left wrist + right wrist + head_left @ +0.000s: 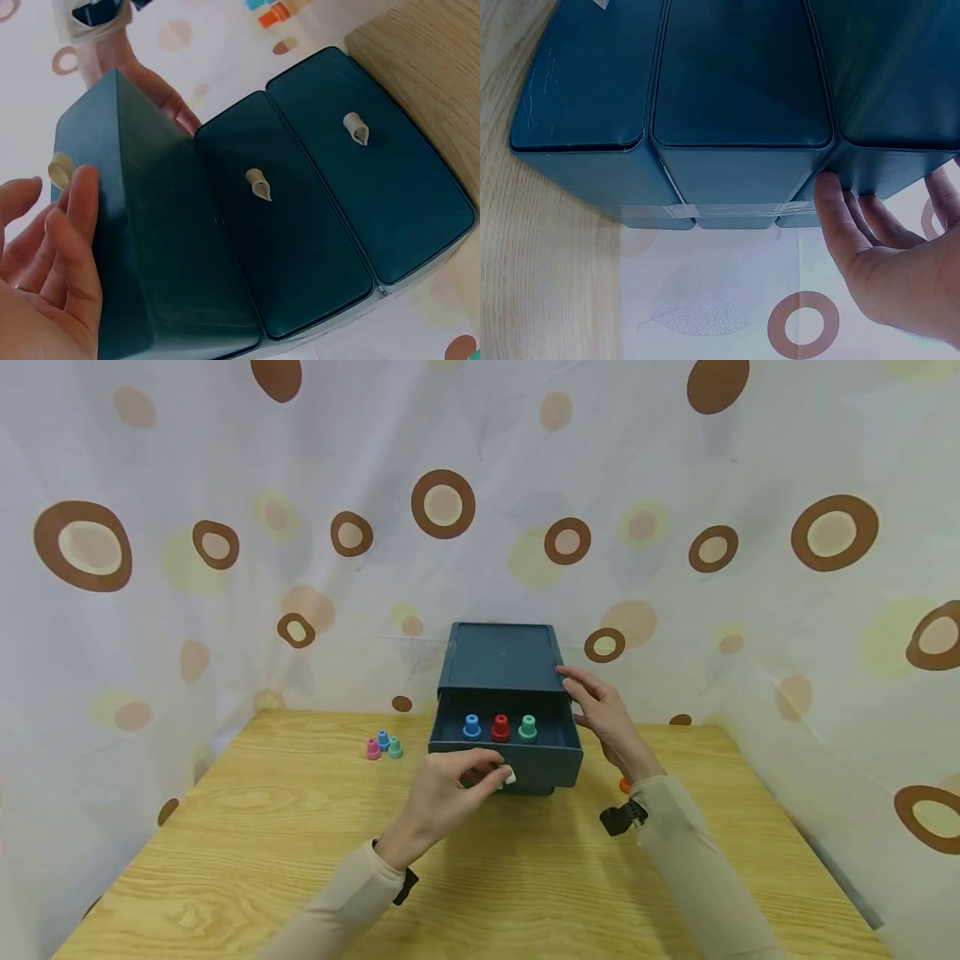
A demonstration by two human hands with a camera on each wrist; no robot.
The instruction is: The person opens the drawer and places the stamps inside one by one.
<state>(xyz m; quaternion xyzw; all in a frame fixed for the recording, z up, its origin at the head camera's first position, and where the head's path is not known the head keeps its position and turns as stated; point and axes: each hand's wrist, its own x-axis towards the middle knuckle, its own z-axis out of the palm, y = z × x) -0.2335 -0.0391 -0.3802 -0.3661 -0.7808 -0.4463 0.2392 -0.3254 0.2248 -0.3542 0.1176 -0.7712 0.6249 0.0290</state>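
Note:
A dark teal drawer cabinet (502,656) stands on the table with its top drawer (543,766) pulled out. Inside that drawer are a blue cone-shaped piece (472,727), a red one (500,728) and a green one (528,729). My left hand (442,785) is at the drawer's front, its fingers around the small pale pull tab (60,171). In the left wrist view the thumb stands apart from the tab. My right hand (609,720) rests its fingertips on the cabinet's right side, near the top.
Left of the cabinet, a pink piece (372,749), a blue piece (383,741) and a green piece (395,747) stand grouped on the wooden table (247,827). An orange piece (624,785) lies partly hidden behind my right wrist. A patterned curtain (495,435) hangs behind.

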